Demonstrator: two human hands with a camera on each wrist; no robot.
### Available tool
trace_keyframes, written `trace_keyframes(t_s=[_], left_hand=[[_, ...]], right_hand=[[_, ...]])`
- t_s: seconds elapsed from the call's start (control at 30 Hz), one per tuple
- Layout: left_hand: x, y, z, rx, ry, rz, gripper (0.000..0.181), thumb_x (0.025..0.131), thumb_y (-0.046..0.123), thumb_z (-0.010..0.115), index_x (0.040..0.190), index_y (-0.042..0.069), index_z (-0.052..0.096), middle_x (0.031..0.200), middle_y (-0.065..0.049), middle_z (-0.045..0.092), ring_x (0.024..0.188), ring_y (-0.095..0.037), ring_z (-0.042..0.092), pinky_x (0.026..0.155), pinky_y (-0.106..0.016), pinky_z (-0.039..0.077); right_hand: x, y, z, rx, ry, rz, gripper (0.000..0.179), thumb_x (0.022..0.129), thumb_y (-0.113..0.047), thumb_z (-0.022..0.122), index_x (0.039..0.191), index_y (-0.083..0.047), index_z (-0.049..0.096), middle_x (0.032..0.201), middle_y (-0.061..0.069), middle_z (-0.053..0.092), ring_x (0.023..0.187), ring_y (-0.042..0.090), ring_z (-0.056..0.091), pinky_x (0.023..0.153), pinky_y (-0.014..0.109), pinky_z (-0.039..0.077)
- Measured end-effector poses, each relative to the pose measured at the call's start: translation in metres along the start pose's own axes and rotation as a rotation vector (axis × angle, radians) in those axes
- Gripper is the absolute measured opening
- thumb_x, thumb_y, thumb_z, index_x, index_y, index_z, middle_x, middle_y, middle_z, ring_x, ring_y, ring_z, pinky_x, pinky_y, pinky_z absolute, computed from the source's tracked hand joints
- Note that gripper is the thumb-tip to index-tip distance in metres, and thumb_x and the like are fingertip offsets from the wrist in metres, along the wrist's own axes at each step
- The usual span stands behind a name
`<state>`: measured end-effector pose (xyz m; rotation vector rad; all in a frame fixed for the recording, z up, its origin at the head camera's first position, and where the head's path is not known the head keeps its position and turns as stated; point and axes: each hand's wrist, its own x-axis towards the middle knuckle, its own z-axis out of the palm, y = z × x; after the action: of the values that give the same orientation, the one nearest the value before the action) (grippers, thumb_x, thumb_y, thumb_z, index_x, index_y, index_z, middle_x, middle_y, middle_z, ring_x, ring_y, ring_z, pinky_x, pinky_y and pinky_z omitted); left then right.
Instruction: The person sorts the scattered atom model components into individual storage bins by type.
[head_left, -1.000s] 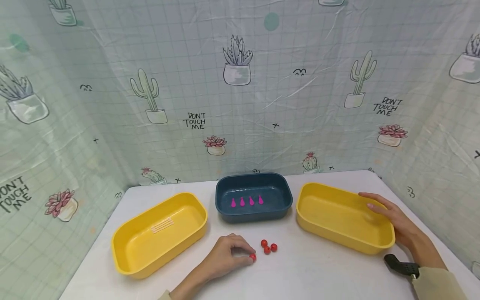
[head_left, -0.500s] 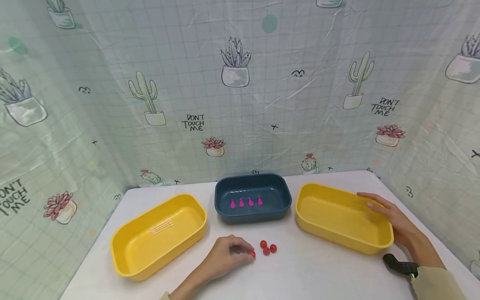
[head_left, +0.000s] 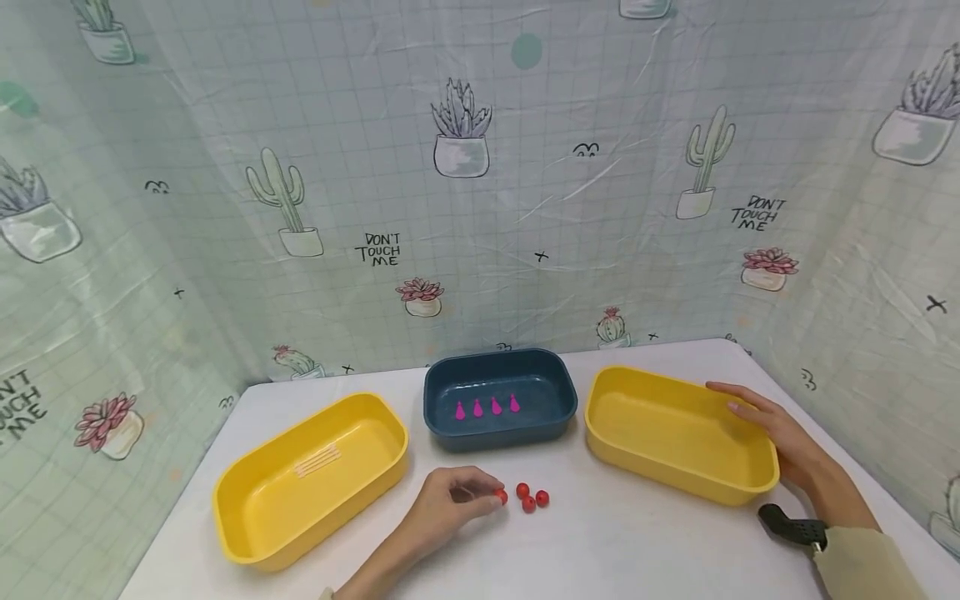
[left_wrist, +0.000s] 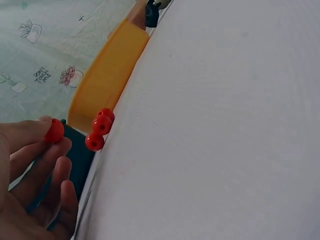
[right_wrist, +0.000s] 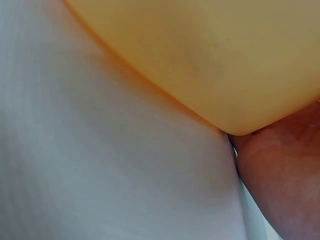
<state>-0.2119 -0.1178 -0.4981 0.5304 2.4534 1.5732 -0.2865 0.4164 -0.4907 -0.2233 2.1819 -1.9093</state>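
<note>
My left hand pinches a red bead between thumb and fingertips, just left of three loose red beads on the white table. In the left wrist view the thumb and index finger press on the held bead, while the other fingers are loosely bent beneath. Holes show in the loose beads. My right hand holds the right end of a yellow bin, thumb over the rim and fingers along the outside. Up close in the right wrist view, the palm lies against the bin's corner.
A dark blue bin at the back holds several small pink pear-shaped pieces. On the left, another yellow bin contains several thin pale sticks. A curtain printed with cacti encloses the table's back and sides.
My left hand has moved the pinched bead slightly up and away from me, level with the loose beads in the head view. The right hand stays at the yellow bin. The head view has shifted slightly.
</note>
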Motion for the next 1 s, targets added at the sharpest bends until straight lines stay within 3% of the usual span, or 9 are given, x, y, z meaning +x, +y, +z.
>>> trace_keyframes(t_s=[0.1,0.27,0.63,1.0], left_hand=[[0.003,0.006,0.0,-0.007,-0.005,-0.002,0.022,0.092,0.034,0.077,0.108,0.02,0.08,0.1,0.007,0.078,0.088,-0.009,0.068,0.079,-0.02,0.056],[0.012,0.019,0.002,-0.016,-0.014,0.05,0.024,0.093,0.033,0.077,0.11,0.016,0.08,0.101,0.005,0.079,0.086,-0.008,0.069,0.072,-0.024,0.058],[0.034,0.047,0.018,-0.045,0.028,0.104,0.022,0.093,0.033,0.077,0.112,0.02,0.079,0.101,0.005,0.079,0.088,-0.008,0.068,0.077,-0.021,0.055],[0.057,0.078,0.038,-0.157,0.027,0.126,0.021,0.093,0.028,0.078,0.112,0.019,0.078,0.105,0.001,0.078,0.086,-0.008,0.067,0.073,-0.017,0.055]], right_hand=[[-0.001,0.0,0.0,0.003,0.003,0.009,0.048,0.112,-0.029,0.042,0.16,-0.027,0.041,0.133,-0.035,0.056,0.114,-0.002,0.064,0.092,0.024,0.059],[-0.003,0.0,0.001,0.009,0.011,0.004,0.047,0.112,-0.03,0.042,0.159,-0.028,0.042,0.134,-0.036,0.056,0.113,-0.002,0.065,0.092,0.023,0.059],[-0.001,0.0,0.001,0.032,0.002,0.009,0.047,0.112,-0.028,0.041,0.158,-0.026,0.043,0.133,-0.034,0.058,0.114,-0.001,0.065,0.092,0.025,0.059],[-0.001,0.002,0.0,0.051,-0.007,0.013,0.045,0.112,-0.029,0.041,0.157,-0.028,0.045,0.132,-0.032,0.06,0.113,0.002,0.066,0.092,0.027,0.06]])
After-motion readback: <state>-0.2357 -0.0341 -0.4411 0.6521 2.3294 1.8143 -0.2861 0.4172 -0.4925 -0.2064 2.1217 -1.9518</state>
